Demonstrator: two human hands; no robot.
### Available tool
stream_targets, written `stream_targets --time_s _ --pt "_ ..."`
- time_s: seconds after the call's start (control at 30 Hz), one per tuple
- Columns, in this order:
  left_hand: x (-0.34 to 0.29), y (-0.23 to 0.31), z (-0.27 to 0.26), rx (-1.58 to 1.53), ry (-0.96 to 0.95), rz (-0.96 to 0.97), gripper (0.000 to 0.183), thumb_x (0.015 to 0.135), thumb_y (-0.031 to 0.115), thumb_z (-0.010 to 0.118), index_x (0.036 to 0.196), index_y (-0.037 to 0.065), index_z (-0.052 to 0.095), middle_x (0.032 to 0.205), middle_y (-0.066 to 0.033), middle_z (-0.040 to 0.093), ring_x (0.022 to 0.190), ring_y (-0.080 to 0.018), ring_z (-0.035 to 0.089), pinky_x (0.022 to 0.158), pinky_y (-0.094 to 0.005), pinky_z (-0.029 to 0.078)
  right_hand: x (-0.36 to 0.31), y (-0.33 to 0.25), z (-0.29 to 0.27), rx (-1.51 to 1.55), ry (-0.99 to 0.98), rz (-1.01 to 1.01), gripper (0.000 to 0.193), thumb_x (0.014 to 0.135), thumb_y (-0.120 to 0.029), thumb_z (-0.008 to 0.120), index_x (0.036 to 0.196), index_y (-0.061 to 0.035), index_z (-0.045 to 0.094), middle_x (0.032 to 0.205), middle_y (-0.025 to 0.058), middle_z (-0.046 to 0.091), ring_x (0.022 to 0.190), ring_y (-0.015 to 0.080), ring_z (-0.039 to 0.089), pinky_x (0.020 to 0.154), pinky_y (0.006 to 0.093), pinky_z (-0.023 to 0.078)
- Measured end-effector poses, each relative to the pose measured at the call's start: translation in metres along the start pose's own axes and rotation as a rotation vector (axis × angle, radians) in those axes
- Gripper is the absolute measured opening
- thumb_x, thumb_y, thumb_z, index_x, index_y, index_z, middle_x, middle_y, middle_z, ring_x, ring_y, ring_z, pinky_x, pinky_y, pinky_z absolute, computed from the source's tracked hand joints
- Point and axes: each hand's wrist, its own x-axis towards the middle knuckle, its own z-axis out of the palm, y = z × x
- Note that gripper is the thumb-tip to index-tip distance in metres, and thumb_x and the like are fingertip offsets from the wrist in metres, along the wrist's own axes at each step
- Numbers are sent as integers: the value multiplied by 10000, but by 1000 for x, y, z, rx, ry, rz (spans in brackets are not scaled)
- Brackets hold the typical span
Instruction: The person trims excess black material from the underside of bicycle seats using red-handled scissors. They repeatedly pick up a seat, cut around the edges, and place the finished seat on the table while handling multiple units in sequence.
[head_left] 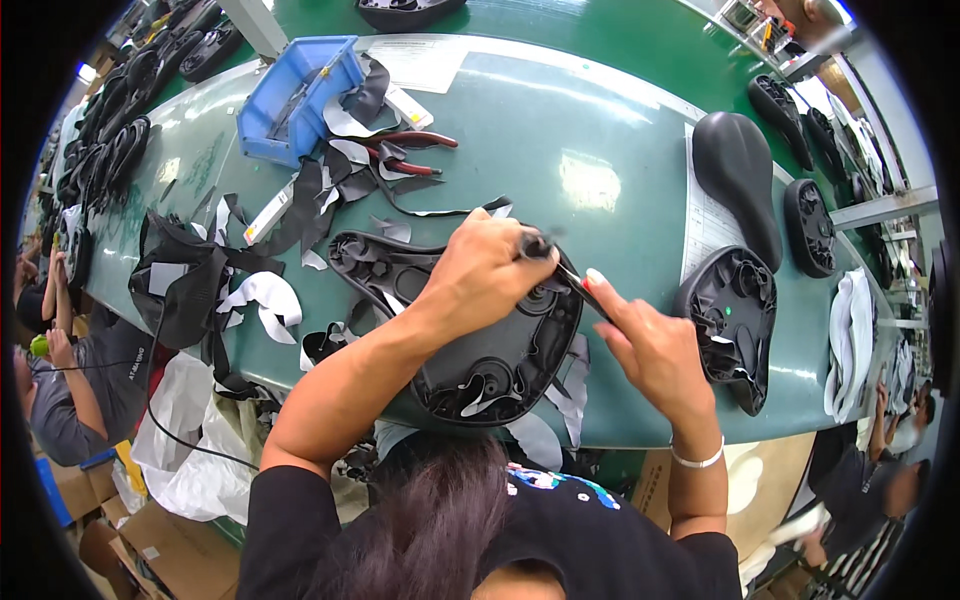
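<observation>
A black bicycle saddle (452, 378) lies upside down on the bench in front of me, its hollow underside and folded cover edge showing. My left hand (482, 268) is closed over its far right rim, pinching a piece of black cover material (536, 246). From the right, my right hand (650, 345) grips a slim dark tool with a thin metal blade (570, 274). The blade meets the rim beside my left fingers; its exact kind is hard to make out. Black and white offcut strips (572, 385) lie around the saddle.
A blue bin (262, 125) stands at the back left, with red-handled pliers (410, 140) and scraps beside it. At the right lie a finished-looking saddle (733, 165) and an upturned one (728, 315). A black bag-like heap (180, 270) sits left. Other people work on both sides.
</observation>
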Motion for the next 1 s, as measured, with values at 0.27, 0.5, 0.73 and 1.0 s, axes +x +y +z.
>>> stream_targets --time_s 0.27,0.5,0.73,1.0 --pt "9 -20 -15 -1103 166 149 317 955 305 508 945 -6 567 894 -125 641 835 -229 605 826 -340 443 -29 -42 1 44 21 240 584 833 -154 663 1382 -176 464 594 65 515 458 259 517 431 370 400" --pt "3 -20 -35 725 33 -182 452 940 490 472 979 71 637 838 -156 670 824 -315 649 719 -407 472 4 -24 -13 -173 14 41 546 819 -170 671 1339 -178 504 596 48 487 442 223 493 436 345 397" --pt "-29 -31 -4 744 383 -10 403 954 407 470 780 72 613 667 -123 619 601 -345 603 531 -441 455 -35 -62 -9 -155 -225 289 539 860 -179 619 1365 -108 447 623 102 561 456 298 528 439 395 385" --pt "-51 -35 2 804 489 1 331 949 354 511 788 77 594 642 -97 604 539 -314 597 498 -407 454 -14 -57 8 496 252 366 628 810 -6 642 1382 -46 388 1025 223 642 803 367 641 723 384 512"
